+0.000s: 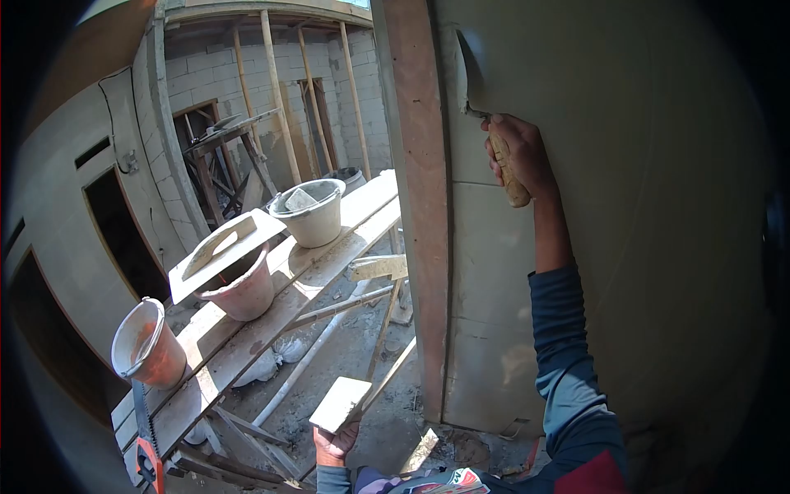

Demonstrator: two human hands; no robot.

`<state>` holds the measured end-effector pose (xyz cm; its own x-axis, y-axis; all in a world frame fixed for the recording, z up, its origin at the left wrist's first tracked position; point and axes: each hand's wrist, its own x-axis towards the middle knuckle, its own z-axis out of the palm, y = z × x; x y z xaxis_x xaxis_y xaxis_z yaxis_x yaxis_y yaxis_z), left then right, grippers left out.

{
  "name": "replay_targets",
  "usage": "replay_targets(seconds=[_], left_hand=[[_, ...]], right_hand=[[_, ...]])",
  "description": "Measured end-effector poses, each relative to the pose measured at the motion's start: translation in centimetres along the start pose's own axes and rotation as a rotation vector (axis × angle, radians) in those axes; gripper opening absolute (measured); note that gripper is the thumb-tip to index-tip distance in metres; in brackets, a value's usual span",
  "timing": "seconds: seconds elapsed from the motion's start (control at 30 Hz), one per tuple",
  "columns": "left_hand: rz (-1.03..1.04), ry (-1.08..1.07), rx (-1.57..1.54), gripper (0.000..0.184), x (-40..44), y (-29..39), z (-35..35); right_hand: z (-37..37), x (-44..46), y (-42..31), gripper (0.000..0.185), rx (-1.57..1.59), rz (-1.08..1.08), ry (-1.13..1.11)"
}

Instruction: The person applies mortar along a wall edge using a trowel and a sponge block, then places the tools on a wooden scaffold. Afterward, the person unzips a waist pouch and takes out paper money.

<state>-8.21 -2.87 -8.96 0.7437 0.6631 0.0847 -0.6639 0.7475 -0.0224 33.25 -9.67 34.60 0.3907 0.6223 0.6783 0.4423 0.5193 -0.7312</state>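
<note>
While the right hand (520, 152) clenched its light wooden grip, the trowel (464, 72) stood upright against the smooth, grey-green wall (609, 206), close beside the reddish-brown wooden post (415, 198). Its narrow metal blade looked pale and shiny, joined to the handle by a dark, bent neck. Lower down, the left hand (336, 442) grasped a pale, flat, roughly rectangular board (341, 404) from beneath, near the plank platform (239, 350) that bore three buckets (308, 216).
</note>
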Motion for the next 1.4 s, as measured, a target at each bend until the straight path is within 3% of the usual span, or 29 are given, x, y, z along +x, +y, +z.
replay_targets(seconds=[0.17, 0.3, 0.37, 0.4, 0.43, 0.53, 0.73, 0.97, 1.0, 1.03, 1.1, 1.17, 1.4], left_hand=[[-0.008, 0.041, -0.075, 0.048, 0.6, 0.5, -1.2], [-0.004, 0.017, 0.013, 0.047, 0.6, -0.2, 0.0], [-0.065, 0.008, -0.084, 0.046, 0.4, 0.5, -0.6], [0.053, 0.119, 0.035, 0.044, 0.1, -0.4, 0.7], [0.168, 0.229, 0.154, 0.043, 0.0, -1.1, 1.8], [0.177, 0.239, 0.227, 0.043, -0.4, -1.2, 2.7], [0.163, 0.291, 0.258, 0.042, 0.6, -1.4, 3.7], [0.049, 0.240, 0.254, 0.046, 2.5, -2.5, 3.4], [-0.038, 0.154, 0.239, 0.047, 2.6, -1.9, 2.3], [-0.127, 0.068, 0.222, 0.048, 2.7, -1.7, 1.9], [-0.114, 0.115, 0.202, 0.047, 2.9, -1.8, 1.7], [-0.137, 0.107, 0.192, 0.047, 3.0, -2.3, 2.2], [-0.135, 0.080, 0.152, 0.044, 3.2, -2.0, 1.3]], right_hand=[[1.3, 0.5, 1.4, 0.038, -0.080, 0.010, -0.015], [0.4, -2.4, 1.9, 0.039, 0.066, -0.015, -0.045], [-0.5, -5.7, 3.3, 0.039, 0.155, -0.023, -0.012], [-0.7, -7.5, 4.2, 0.039, 0.192, -0.032, 0.001], [-0.7, -9.6, 5.5, 0.040, 0.247, -0.008, 0.018], [-0.1, -16.0, 10.2, 0.041, 0.451, 0.088, -0.017], [1.2, -23.1, 14.9, 0.040, 0.498, 0.365, -0.041], [1.4, -17.0, 13.3, 0.034, 0.353, 0.233, 0.020], [1.6, -15.7, 13.2, 0.034, 0.358, 0.231, 0.021], [1.8, -14.5, 13.1, 0.034, 0.279, 0.181, 0.029], [1.9, -12.0, 13.2, 0.034, 0.194, 0.129, 0.038], [2.4, -10.0, 14.6, 0.037, -0.095, -0.033, 0.029], [2.2, -13.0, 12.8, 0.037, 0.188, 0.091, -0.072]])
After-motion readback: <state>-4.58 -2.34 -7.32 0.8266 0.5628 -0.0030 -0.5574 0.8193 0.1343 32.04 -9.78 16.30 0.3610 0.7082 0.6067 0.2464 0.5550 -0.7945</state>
